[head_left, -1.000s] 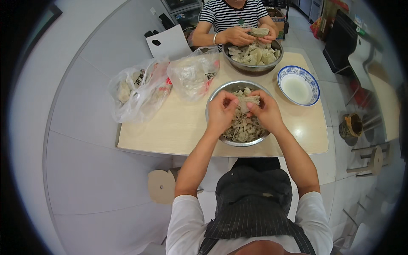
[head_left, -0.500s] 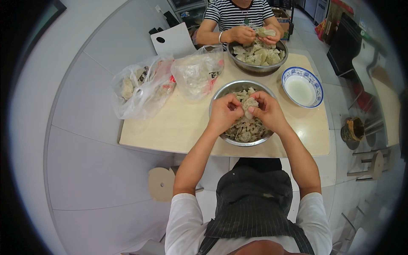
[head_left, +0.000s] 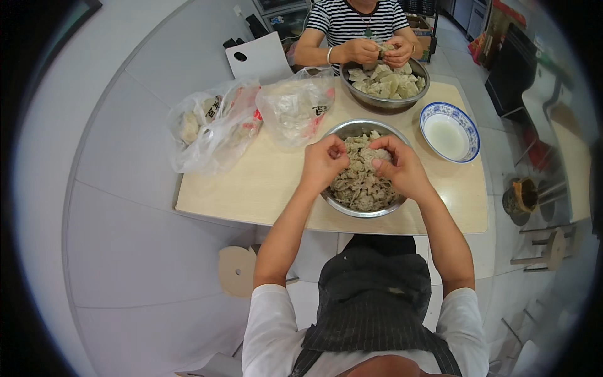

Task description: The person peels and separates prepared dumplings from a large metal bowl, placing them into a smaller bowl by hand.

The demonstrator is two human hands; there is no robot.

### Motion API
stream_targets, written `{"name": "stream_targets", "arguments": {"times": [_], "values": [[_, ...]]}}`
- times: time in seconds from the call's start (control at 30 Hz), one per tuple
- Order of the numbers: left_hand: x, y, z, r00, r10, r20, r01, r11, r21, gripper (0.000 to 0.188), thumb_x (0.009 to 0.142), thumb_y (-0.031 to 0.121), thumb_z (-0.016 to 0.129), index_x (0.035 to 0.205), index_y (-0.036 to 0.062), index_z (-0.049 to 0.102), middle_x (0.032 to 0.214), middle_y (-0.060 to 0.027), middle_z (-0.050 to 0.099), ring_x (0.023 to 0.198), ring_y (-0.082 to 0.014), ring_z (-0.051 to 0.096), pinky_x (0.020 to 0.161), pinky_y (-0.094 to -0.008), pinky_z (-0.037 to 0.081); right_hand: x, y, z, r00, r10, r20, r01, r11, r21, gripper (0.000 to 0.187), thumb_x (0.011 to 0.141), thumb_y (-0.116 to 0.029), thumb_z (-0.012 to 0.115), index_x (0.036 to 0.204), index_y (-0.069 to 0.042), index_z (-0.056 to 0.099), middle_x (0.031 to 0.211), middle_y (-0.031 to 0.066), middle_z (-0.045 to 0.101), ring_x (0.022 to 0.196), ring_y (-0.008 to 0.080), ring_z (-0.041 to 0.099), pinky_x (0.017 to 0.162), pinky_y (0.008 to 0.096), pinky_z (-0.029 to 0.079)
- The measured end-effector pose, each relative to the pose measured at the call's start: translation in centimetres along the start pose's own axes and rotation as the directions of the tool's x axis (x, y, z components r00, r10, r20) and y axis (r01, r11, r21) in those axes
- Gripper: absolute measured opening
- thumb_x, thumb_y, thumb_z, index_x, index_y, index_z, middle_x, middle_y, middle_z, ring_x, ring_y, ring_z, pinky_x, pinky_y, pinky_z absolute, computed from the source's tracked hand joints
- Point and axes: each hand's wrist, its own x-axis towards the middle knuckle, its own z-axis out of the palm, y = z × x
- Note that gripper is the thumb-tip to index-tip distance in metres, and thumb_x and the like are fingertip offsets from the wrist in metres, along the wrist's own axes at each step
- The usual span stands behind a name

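Note:
A steel bowl (head_left: 402, 204) at the near edge of the table holds a heap of small torn, greyish-beige soft pieces (head_left: 361, 188). Over its left rim my left hand (head_left: 323, 166) is closed, thumb and fingertips pinched together; whatever lies in the pinch is too small to make out. Above the right side of the heap, my right hand (head_left: 405, 171) curls its thumb and fingers round a pale, ruffled soft piece (head_left: 375, 156), which blends into the heap below. The hands are a little apart.
Across the table (head_left: 251, 198), a person in a striped shirt (head_left: 342, 22) handles larger pale pieces over a second steel bowl (head_left: 383, 107). A blue-rimmed bowl (head_left: 449, 135) of whitish liquid stands at right. Two plastic bags (head_left: 217, 135) lie at left. A round stool (head_left: 235, 272) is below.
My hands have drawn apart; before, both met on one pale piece over the bowl. The left moved a little left. Across the table, the person's hands have lowered the piece.

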Motion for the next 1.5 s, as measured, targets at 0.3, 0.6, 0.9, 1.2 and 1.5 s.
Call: {"name": "stream_targets", "arguments": {"times": [0.3, 0.6, 0.9, 1.2, 1.5], "values": [[0.0, 1.1, 0.9, 0.976, 0.005, 0.217, 0.138, 0.757, -0.639, 0.013, 0.083, -0.001, 0.069, 0.09, 0.0006, 0.057, 0.082, -0.0015, 0.061, 0.068, -0.0048, 0.056, 0.058, -0.0204, 0.046, 0.6, 0.6, 0.6, 0.998, -0.023, 0.054, 0.014, 0.987, 0.161, 0.025, 0.086, -0.004, 0.068, 0.109, -0.001, 0.061, 0.092, 0.0039, 0.062, 0.076, 0.0119, 0.057, 0.069, 0.0277, 0.05], [-2.1, 2.6, 0.6, 1.0, 0.019, 0.022, -0.007, 0.894, -0.448, 0.013, 0.079, -0.006, 0.067, 0.085, 0.0008, 0.058, 0.089, -0.0004, 0.059, 0.076, -0.0044, 0.056, 0.062, -0.0197, 0.046, 2.5, 1.6, -0.5, 0.96, 0.213, -0.181, -0.1, 0.867, 0.488, 0.017, 0.09, -0.004, 0.064, 0.106, -0.002, 0.06, 0.09, 0.0024, 0.061, 0.075, 0.0101, 0.058, 0.068, 0.0248, 0.051], [-0.6, 2.6, 1.1, 0.993, 0.113, 0.044, -0.082, 0.894, -0.44, 0.011, 0.082, -0.001, 0.069, 0.091, 0.0005, 0.062, 0.088, -0.0008, 0.063, 0.079, -0.0071, 0.058, 0.067, -0.0237, 0.05, 1.4, 0.4, 0.6, 1.0, 0.013, 0.022, -0.019, 0.943, 0.333, 0.02, 0.088, -0.004, 0.069, 0.102, 0.0, 0.055, 0.089, 0.0047, 0.062, 0.074, 0.0102, 0.06, 0.063, 0.0244, 0.053], [-1.4, 2.7, 1.9, 0.991, 0.114, -0.077, -0.126, 0.974, -0.187, 0.007, 0.078, 0.001, 0.069, 0.08, -0.0006, 0.062, 0.076, -0.0029, 0.066, 0.072, -0.0076, 0.06, 0.067, -0.0232, 0.048, 2.1, 1.6, 2.0, 0.954, 0.14, -0.265, -0.062, 0.958, 0.281, 0.016, 0.089, -0.008, 0.068, 0.097, -0.001, 0.055, 0.085, 0.0043, 0.059, 0.069, 0.0094, 0.059, 0.054, 0.0243, 0.053], [-0.3, 3.3, 0.6, 0.974, 0.199, -0.108, -0.22, 0.946, -0.239, 0.022, 0.079, 0.004, 0.075, 0.095, 0.0009, 0.062, 0.081, -0.0003, 0.064, 0.072, -0.008, 0.058, 0.066, -0.0233, 0.048, 1.8, 1.8, 0.3, 1.0, 0.015, 0.004, -0.016, 0.96, 0.279, 0.026, 0.088, -0.002, 0.065, 0.113, 0.001, 0.057, 0.105, 0.0091, 0.064, 0.088, 0.0138, 0.064, 0.066, 0.0276, 0.056]]}}
